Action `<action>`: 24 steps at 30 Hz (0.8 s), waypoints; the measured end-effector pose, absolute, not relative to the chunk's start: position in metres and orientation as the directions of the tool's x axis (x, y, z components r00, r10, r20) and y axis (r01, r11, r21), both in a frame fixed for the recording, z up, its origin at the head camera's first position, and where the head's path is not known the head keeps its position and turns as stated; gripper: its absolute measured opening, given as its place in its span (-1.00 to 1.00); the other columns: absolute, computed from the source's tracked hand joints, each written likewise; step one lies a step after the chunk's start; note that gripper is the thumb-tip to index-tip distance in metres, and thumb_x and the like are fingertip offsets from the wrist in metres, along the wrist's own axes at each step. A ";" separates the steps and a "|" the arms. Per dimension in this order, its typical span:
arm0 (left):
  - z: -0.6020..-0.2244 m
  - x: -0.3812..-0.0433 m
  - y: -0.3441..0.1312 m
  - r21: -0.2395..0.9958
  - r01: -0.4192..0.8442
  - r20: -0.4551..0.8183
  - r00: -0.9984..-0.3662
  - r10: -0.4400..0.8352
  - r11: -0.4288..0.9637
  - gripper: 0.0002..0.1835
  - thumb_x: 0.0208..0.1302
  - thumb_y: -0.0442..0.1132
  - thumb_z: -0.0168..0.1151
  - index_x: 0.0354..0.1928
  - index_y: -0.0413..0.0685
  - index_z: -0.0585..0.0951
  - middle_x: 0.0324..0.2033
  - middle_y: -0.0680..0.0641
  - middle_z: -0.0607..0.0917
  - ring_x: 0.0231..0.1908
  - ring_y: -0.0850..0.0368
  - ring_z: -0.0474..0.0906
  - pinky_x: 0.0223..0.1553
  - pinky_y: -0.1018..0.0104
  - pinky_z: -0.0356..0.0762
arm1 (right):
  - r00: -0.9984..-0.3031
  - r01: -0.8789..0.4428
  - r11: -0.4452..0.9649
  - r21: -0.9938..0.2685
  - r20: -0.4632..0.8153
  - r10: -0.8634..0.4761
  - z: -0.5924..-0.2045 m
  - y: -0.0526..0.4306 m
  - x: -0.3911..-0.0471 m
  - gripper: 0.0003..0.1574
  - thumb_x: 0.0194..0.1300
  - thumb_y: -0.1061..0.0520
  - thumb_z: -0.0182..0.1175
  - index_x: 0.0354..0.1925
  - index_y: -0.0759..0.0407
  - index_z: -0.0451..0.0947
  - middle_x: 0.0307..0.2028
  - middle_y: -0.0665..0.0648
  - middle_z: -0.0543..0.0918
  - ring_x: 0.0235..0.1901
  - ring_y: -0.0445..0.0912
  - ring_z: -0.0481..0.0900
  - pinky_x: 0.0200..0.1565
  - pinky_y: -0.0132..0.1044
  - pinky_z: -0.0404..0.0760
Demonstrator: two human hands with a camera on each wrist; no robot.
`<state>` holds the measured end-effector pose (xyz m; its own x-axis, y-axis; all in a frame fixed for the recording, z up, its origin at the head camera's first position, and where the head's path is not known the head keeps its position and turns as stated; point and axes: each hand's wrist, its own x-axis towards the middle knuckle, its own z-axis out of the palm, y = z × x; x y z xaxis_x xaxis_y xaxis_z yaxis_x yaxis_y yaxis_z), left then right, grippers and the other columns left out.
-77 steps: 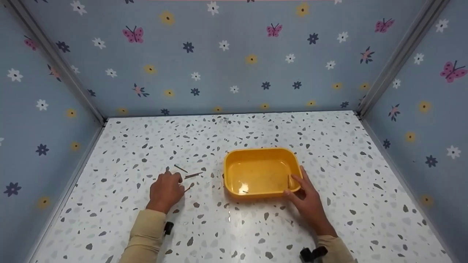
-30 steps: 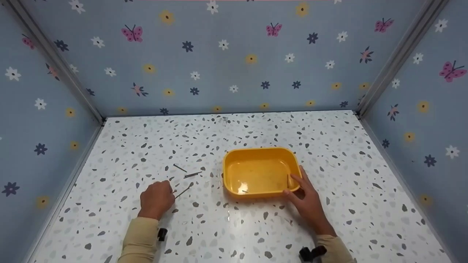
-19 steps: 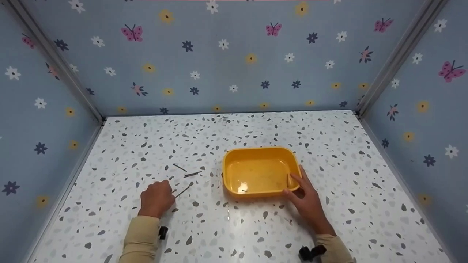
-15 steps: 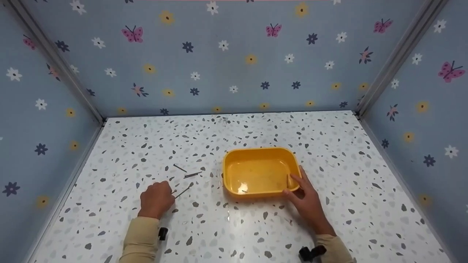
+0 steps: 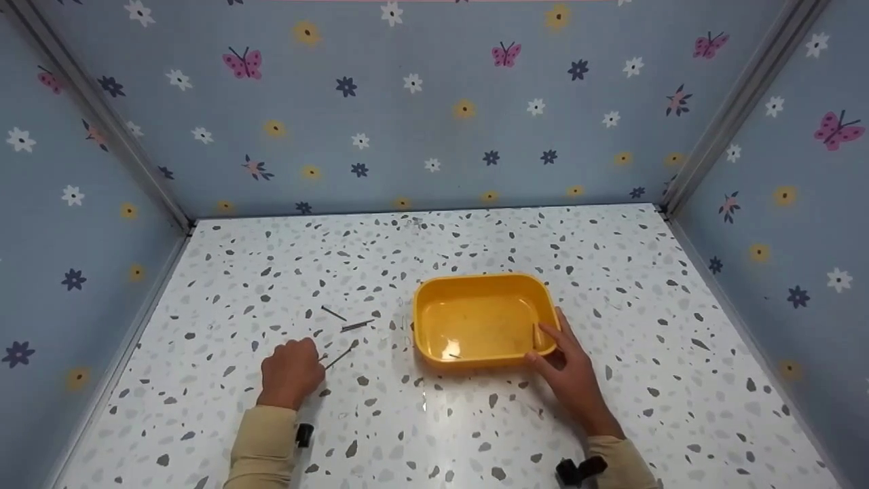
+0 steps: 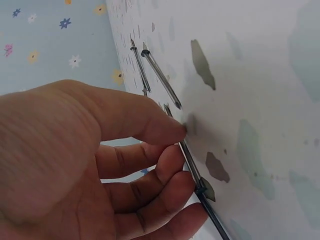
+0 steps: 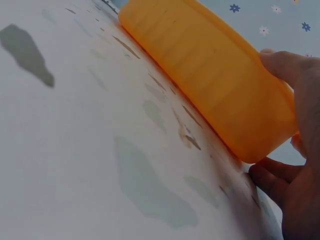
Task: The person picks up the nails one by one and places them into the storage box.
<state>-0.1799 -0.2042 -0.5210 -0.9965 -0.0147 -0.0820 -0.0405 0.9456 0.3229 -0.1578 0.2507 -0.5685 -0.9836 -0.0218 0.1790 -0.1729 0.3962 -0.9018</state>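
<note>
My left hand (image 5: 292,372) is low over the speckled table, thumb and index finger pinching a metal nail (image 6: 190,162) at the tabletop. Just below it in the left wrist view, another nail (image 6: 214,217) extends past the fingertips. Beyond the thumb lie more loose nails, one of them a nail (image 6: 162,79) with its dark head facing away. From the head view, a nail (image 5: 333,313) and a close pair of nails (image 5: 357,326) rest ahead of this hand. My right hand (image 5: 570,373) grips the near right corner of a yellow plastic container (image 5: 485,277), thumb and fingers over its rim.
Inside the container, a nail (image 5: 534,336) leans near the right wall and a thin dark piece (image 5: 455,356) lies by the front wall. Blue flowered panels (image 5: 434,136) enclose the white speckled table (image 5: 434,244) at the back and both sides.
Since the oldest frame, my left hand has drawn back toward me and slightly left, uncovering more of the nail by its fingers. It then stays nearly still. My right hand and the container keep their place.
</note>
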 end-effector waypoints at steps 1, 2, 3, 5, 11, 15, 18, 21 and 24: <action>-0.521 -0.180 -0.204 0.321 -0.039 -0.082 -0.997 -0.014 0.946 -0.75 0.16 -0.47 0.19 -0.63 -0.12 0.48 -0.71 -0.02 0.41 -0.64 0.06 0.29 -0.63 0.12 0.28 | -0.984 -0.172 0.401 -0.900 0.178 -0.021 -0.568 0.251 -0.158 -0.17 0.33 -0.20 0.30 0.43 0.07 0.35 0.58 -0.04 -0.12 0.39 -0.06 0.28 0.20 -0.49 0.35; -0.520 -0.180 -0.204 0.320 -0.037 -0.081 -0.997 -0.012 0.947 -0.79 0.15 -0.47 0.20 -0.61 -0.15 0.51 -0.70 -0.04 0.45 -0.63 0.04 0.32 -0.62 0.09 0.33 | -0.984 -0.169 0.404 -0.899 0.176 -0.019 -0.568 0.251 -0.158 -0.16 0.33 -0.20 0.30 0.43 0.07 0.35 0.58 -0.04 -0.12 0.39 -0.06 0.28 0.20 -0.49 0.34; -0.520 -0.180 -0.203 0.317 -0.036 -0.080 -0.997 -0.011 0.948 -0.81 0.15 -0.47 0.21 -0.58 -0.17 0.53 -0.69 -0.06 0.48 -0.62 0.03 0.36 -0.60 0.06 0.37 | -0.985 -0.166 0.409 -0.897 0.174 -0.018 -0.568 0.251 -0.158 -0.16 0.33 -0.21 0.30 0.44 0.07 0.34 0.58 -0.04 -0.12 0.40 -0.05 0.27 0.21 -0.50 0.33; -0.520 -0.180 -0.203 0.313 -0.029 -0.075 -0.997 -0.006 0.949 -0.85 0.14 -0.47 0.23 -0.55 -0.20 0.56 -0.68 -0.08 0.52 -0.62 0.00 0.40 -0.57 0.00 0.43 | -0.986 -0.159 0.418 -0.894 0.167 -0.017 -0.568 0.251 -0.157 -0.16 0.33 -0.20 0.30 0.44 0.06 0.34 0.58 -0.05 -0.13 0.41 -0.04 0.27 0.21 -0.50 0.32; -0.518 -0.179 -0.203 0.299 -0.032 -0.088 -0.996 -0.006 0.954 -0.79 0.16 -0.47 0.21 -0.60 -0.16 0.53 -0.71 -0.07 0.48 -0.62 0.02 0.38 -0.60 0.03 0.41 | -0.988 -0.145 0.443 -0.885 0.154 -0.017 -0.568 0.251 -0.157 -0.14 0.32 -0.23 0.30 0.45 0.02 0.32 0.58 -0.06 -0.14 0.41 0.00 0.26 0.22 -0.51 0.29; -0.518 -0.180 -0.203 0.296 -0.039 -0.102 -0.995 -0.009 0.954 -0.79 0.17 -0.47 0.20 -0.60 -0.16 0.55 -0.71 -0.06 0.49 -0.62 0.03 0.39 -0.61 0.05 0.40 | -0.988 -0.144 0.442 -0.885 0.153 -0.017 -0.568 0.251 -0.157 -0.13 0.32 -0.23 0.30 0.45 0.04 0.32 0.58 -0.04 -0.14 0.42 0.01 0.26 0.22 -0.51 0.29; -0.519 -0.181 -0.204 0.290 -0.047 -0.116 -0.993 -0.014 0.956 -0.79 0.19 -0.47 0.18 -0.59 -0.17 0.56 -0.70 -0.07 0.50 -0.62 0.02 0.40 -0.60 0.05 0.42 | -0.988 -0.145 0.445 -0.884 0.154 -0.017 -0.568 0.251 -0.156 -0.13 0.32 -0.23 0.30 0.45 0.04 0.32 0.58 -0.03 -0.14 0.42 0.01 0.25 0.22 -0.51 0.29; -0.520 -0.181 -0.204 0.288 -0.045 -0.114 -0.993 -0.012 0.957 -0.78 0.21 -0.47 0.16 -0.59 -0.17 0.56 -0.71 -0.07 0.50 -0.63 0.04 0.37 -0.60 0.06 0.41 | -0.987 -0.148 0.445 -0.883 0.157 -0.015 -0.567 0.251 -0.156 -0.14 0.32 -0.23 0.30 0.44 0.04 0.33 0.58 -0.03 -0.12 0.43 0.01 0.23 0.22 -0.51 0.28; -0.522 -0.182 -0.204 0.300 -0.037 -0.095 -0.995 -0.009 0.953 -0.74 0.21 -0.46 0.16 -0.63 -0.15 0.53 -0.74 -0.06 0.47 -0.67 0.07 0.32 -0.63 0.08 0.37 | -0.987 -0.151 0.431 -0.890 0.160 -0.017 -0.567 0.251 -0.157 -0.15 0.32 -0.23 0.30 0.44 0.05 0.34 0.58 -0.05 -0.12 0.41 -0.02 0.26 0.21 -0.51 0.31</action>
<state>-0.1822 -0.2043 -0.5219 -0.9954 -0.0085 -0.0950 -0.0368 0.9533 0.2997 -0.1566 0.2513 -0.5673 -0.9870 -0.0170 0.1596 -0.1513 0.4309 -0.8896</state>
